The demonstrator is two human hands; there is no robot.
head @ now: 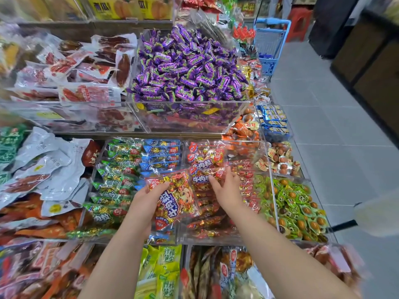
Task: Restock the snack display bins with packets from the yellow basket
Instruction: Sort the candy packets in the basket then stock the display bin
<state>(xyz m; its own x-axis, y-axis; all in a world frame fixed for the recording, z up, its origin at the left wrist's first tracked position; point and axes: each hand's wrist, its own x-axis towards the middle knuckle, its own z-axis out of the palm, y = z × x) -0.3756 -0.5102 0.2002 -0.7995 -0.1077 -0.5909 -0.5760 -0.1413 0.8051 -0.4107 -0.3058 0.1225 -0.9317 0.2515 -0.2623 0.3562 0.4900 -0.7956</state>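
We are working at the clear bin (pixel 254 160) of red packets just right of the frame's centre, and both our hands are busy there. Our left hand (pixel 143 203), at centre-low, is closed around a red packet (pixel 172 199) held above the divider between the blue and red compartments, thumb on its upper edge near the top-left corner and fingers hidden beneath. Our right hand (pixel 226 188), just to the right, lies palm down with fingers spread on a second red packet (pixel 204 176) that sits atop the stack in the bin; it presses or steadies it, and we cannot tell whether it truly grips. The two packets touch or overlap near the frame's middle. We judge these packets light and soft: thin crinkly film around many small wrapped pieces, so they should sag and shift when lifted by one corner, and the glossy film looks slippery. Holding across the width, thumb on top and fingers below, seems the safer grip. The yellow basket is not in view; a blue basket (pixel 269 43) stands at upper right.
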